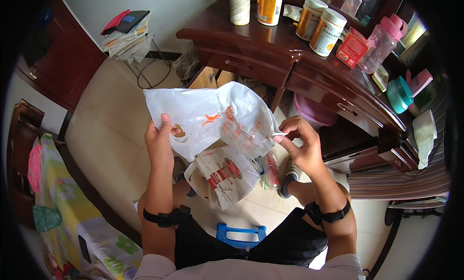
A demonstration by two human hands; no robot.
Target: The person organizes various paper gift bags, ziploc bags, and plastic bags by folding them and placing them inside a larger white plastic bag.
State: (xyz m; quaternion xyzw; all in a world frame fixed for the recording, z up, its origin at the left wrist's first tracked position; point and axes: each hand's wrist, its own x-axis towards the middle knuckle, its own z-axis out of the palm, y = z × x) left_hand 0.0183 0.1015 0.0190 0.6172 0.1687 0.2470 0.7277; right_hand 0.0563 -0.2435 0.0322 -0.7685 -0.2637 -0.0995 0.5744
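A white plastic carrier bag (192,109) with orange-red print is stretched out flat between my hands. My left hand (161,136) grips it by the handle end, where a handle hole shows. With thumb and fingertips, my right hand (302,144) pinches the opposite corner. Below the bag, a stack of folded paper bags (228,178) with red print lies on the floor between my feet. Beside the stack is a clear plastic packet (270,171) with red and green on it, partly covered by the carrier bag.
A dark wooden dressing table (232,44) curves along the right, bearing white bottles (328,33), a red box (352,48) and a pink-lidded bottle (380,44). Papers are piled on a stool (127,37). A bed (65,193) stands left. A blue plastic stool (241,231) shows beneath me.
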